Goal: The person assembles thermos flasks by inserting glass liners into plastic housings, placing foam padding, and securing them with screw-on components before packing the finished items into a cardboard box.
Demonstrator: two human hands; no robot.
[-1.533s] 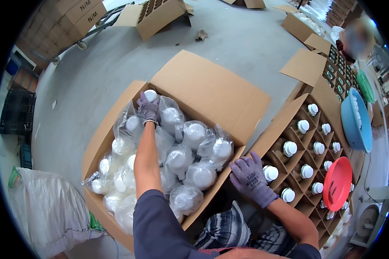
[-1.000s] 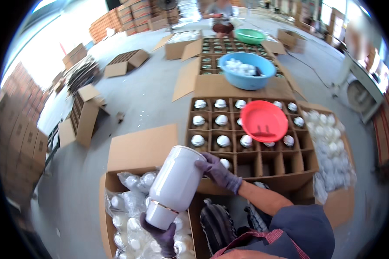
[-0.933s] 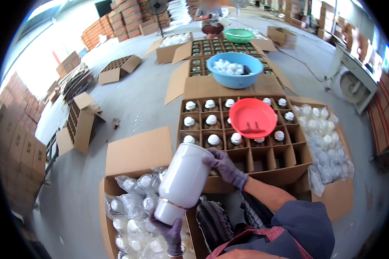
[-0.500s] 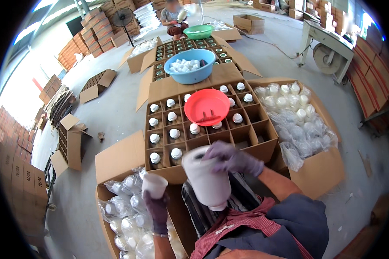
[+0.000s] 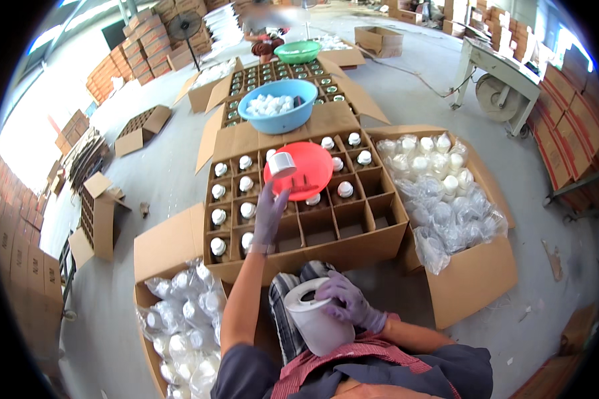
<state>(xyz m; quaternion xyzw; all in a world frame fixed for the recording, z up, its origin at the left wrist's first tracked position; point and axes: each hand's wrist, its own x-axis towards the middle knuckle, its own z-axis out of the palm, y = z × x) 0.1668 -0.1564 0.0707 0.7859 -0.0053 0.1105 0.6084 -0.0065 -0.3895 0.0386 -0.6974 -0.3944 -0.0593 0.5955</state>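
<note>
In a purple glove, my left hand (image 5: pixel 269 216) reaches forward over the divided carton, its fingertips closed at a small white cup (image 5: pixel 282 164). The cup is tilted over the left side of a red bowl (image 5: pixel 316 163), which holds a few dark red sticks (image 5: pixel 305 183). Close to my lap, my right hand (image 5: pixel 351 302), gloved too, grips the rim of a large white round container (image 5: pixel 321 327) with a dark round opening in its top. Several white-capped bottles (image 5: pixel 218 216) stand in the compartments of the carton (image 5: pixel 306 253) around the bowl.
Open boxes of plastic-wrapped white bottles flank me at left (image 5: pixel 186 319) and right (image 5: pixel 446 199). Beyond the carton sit a blue basin (image 5: pixel 279 120) of white caps and a green basin (image 5: pixel 298 52). A person (image 5: pixel 263 43) sits at the far end. A cart (image 5: pixel 499 73) stands right.
My left hand has carried the white cup from beside the left box forward to above the red bowl. The large container has come lower and its top opening now shows. The view has shifted slightly.
</note>
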